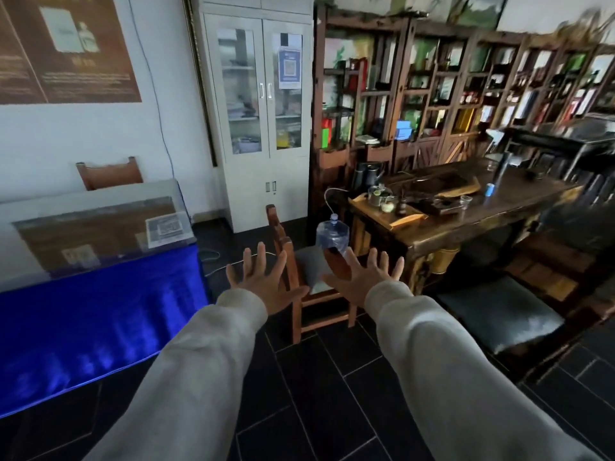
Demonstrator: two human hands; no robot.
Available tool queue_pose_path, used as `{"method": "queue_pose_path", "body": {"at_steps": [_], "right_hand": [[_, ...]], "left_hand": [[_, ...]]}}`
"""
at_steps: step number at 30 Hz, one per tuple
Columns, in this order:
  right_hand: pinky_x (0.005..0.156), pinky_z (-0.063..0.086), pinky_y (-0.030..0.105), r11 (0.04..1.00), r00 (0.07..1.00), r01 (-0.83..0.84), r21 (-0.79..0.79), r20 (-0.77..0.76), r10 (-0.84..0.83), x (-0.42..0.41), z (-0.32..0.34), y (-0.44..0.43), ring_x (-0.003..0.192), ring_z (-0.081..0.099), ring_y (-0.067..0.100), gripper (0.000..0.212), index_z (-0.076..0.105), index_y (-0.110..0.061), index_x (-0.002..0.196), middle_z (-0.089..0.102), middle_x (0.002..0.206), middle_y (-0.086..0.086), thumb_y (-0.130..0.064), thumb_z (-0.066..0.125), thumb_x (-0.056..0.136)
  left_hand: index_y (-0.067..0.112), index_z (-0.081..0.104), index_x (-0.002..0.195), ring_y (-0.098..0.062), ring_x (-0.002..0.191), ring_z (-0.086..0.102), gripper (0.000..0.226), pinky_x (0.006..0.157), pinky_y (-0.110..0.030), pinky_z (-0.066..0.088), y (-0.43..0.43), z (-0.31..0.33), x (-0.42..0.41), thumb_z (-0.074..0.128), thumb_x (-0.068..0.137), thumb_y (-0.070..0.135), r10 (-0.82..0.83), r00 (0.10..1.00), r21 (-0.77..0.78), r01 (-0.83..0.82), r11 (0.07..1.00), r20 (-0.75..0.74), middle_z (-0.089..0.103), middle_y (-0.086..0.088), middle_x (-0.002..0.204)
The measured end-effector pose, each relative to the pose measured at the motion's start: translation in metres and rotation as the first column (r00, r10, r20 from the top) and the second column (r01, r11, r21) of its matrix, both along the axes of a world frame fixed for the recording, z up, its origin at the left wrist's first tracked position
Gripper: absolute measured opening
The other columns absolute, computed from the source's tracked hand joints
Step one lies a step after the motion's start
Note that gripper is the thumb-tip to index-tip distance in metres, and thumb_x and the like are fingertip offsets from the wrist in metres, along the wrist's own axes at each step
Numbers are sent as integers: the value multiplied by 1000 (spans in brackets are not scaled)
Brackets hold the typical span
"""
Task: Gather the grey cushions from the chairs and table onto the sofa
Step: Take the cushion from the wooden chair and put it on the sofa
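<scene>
A grey cushion [312, 266] lies on the seat of a small wooden chair [293, 261] in the middle of the room. My left hand [263, 282] and my right hand [364, 281] are stretched out in front of me, palms forward, fingers spread, on either side of that cushion and apart from it. Both hands hold nothing. A second dark grey cushion [502, 312] lies on a seat at the right, beside the long wooden table [466, 224]. No sofa is in view.
A blue-draped table [96, 327] with a glass case stands at the left. A water jug [332, 236] sits behind the chair. A white cabinet [259, 111] and dark wooden shelves [466, 81] line the back wall. Dark tiled floor lies in front of me.
</scene>
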State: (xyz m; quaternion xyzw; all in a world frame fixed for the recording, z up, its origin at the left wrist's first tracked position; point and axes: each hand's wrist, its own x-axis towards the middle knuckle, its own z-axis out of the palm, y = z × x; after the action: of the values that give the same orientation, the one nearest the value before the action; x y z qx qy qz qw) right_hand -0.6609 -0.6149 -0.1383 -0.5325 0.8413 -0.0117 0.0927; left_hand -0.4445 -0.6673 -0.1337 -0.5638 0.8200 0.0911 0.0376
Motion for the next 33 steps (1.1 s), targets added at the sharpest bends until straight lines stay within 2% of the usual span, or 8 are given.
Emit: {"method": "queue_pose_path", "body": {"at_steps": [3,11,15,23,27,33], "right_hand": [[119,-14,66,999,1000,22,42,20,-23,-51,-7,-42,159,-5,41,115,-2,-41,165,-3,174,17,-102,12,69],[121,-12,64,994,994,8,113,104,-20,-146,-23,-151,160,-2,40,104,-3,-39,166,0,174,18,-95,20,81],[122,-10,64,985,989,9,171,143,-34,-177,-51,-210,160,2,40,103,-4,-37,166,2,174,18,-93,22,83],[124,-3,63,946,955,61,319,258,-148,-221,-131,-349,159,12,39,106,-5,-34,166,8,174,18,-92,28,83],[126,0,60,918,895,106,383,366,-256,-235,-171,-417,159,13,36,105,-6,-34,166,9,174,16,-90,29,85],[128,3,56,882,775,144,448,503,-382,-268,-235,-494,160,12,38,103,-11,-35,165,3,175,14,-88,29,86]], "left_hand": [[44,-16,157,-33,151,-28,102,118,-67,-6,-44,-7,-54,31,79,91,-14,1000,54,14,998,4,-33,-3,164],[38,-18,158,-38,153,-19,102,120,-67,5,-159,-28,-148,45,87,78,10,999,198,-1,980,-46,-35,-5,163],[35,-16,159,-42,154,-12,104,119,-67,14,-222,-53,-177,52,89,70,35,995,266,-8,964,-95,-29,-7,166],[31,-6,162,-39,155,-6,98,121,-60,19,-386,-121,-229,57,92,61,63,993,314,-30,949,-97,-19,-5,169],[30,-6,162,-39,155,-6,96,123,-57,15,-473,-154,-257,56,94,58,37,999,376,-25,926,-25,-17,-7,169],[30,-4,162,-37,155,-1,91,122,-53,20,-580,-199,-310,53,97,56,2,999,426,-22,905,46,-12,-7,170]]}}
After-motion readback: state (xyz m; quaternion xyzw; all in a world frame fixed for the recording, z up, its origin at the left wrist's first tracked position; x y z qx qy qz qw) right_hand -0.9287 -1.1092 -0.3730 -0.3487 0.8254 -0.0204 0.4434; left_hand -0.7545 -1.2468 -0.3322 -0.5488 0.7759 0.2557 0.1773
